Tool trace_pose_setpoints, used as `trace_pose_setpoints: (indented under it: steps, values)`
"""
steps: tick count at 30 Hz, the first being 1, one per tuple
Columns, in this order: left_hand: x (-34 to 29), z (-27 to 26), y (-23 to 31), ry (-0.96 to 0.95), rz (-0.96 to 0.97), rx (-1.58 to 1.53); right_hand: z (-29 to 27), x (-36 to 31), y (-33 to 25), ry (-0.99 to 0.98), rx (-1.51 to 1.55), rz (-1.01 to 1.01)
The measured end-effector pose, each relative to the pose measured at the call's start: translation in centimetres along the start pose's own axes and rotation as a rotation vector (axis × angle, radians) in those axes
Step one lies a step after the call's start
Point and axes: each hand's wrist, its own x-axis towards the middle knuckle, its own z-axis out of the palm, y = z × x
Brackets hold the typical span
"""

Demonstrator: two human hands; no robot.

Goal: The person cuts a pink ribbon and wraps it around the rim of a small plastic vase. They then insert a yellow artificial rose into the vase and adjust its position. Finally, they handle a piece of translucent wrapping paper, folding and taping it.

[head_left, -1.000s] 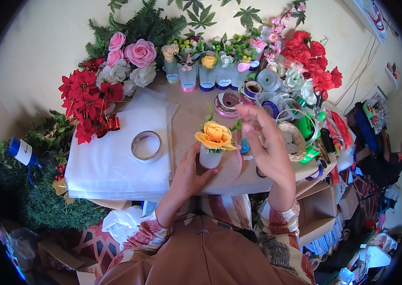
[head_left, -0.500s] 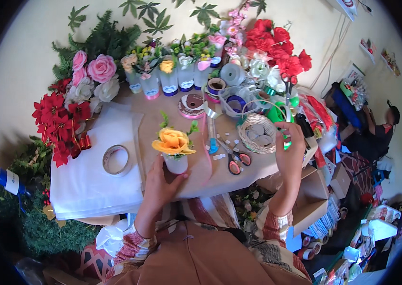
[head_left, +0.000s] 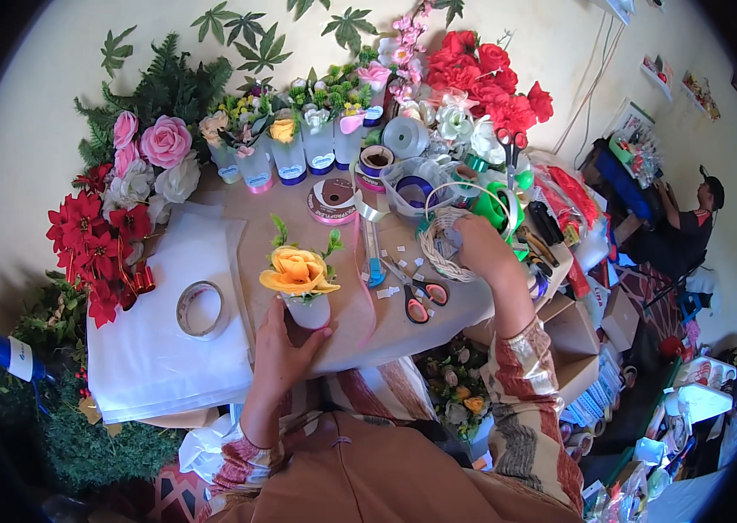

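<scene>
Fingers of left hand (head_left: 283,350) clasp white cup (head_left: 309,311) below yellow flower (head_left: 297,272). Right hand (head_left: 485,248) at wicker basket (head_left: 431,251); finger closure indeterminable.

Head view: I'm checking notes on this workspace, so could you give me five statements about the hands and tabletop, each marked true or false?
1. The left hand holds a small white cup. True.
2. The right hand is on the orange-handled scissors. False: it is at the wicker basket.
3. A tape roll lies on the white sheets. True.
4. The flower in the held cup is red. False: it is yellow-orange.
5. The flat ribbon spool lies left of the tape roll. False: it lies to its right, farther back.
</scene>
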Motion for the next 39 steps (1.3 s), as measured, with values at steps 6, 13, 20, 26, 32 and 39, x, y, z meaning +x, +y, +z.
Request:
trace_pose_setpoints:
  steps: [6, 13, 20, 26, 32, 39]
  values:
    - [0.0, 0.0, -0.1, -0.012, -0.009, -0.005, -0.3, -0.6, 0.2, 0.163, 0.028, -0.127]
    - [0.0, 0.2, -0.6, 0.002, -0.021, -0.007, -1.3, -0.3, -0.4, 0.318, 0.063, -0.032]
    - [0.0, -0.2, -0.4, 0.004, -0.016, -0.038, -3.7, -4.6, -5.6, 0.275, 0.960, 0.050]
    - [0.0, 0.1, -1.1, -0.001, -0.010, -0.046, -1.0, -7.0, -12.8, 0.102, 1.078, -0.189]
    - [0.0, 0.1, -1.1, 0.016, 0.034, -0.086, 3.5, -6.3, -15.6, 0.309, 0.757, -0.456]
    - [0.1, -0.1, -1.1, -0.011, 0.027, -0.097, 4.3, -6.3, -15.8, 0.376, 0.674, -0.488]
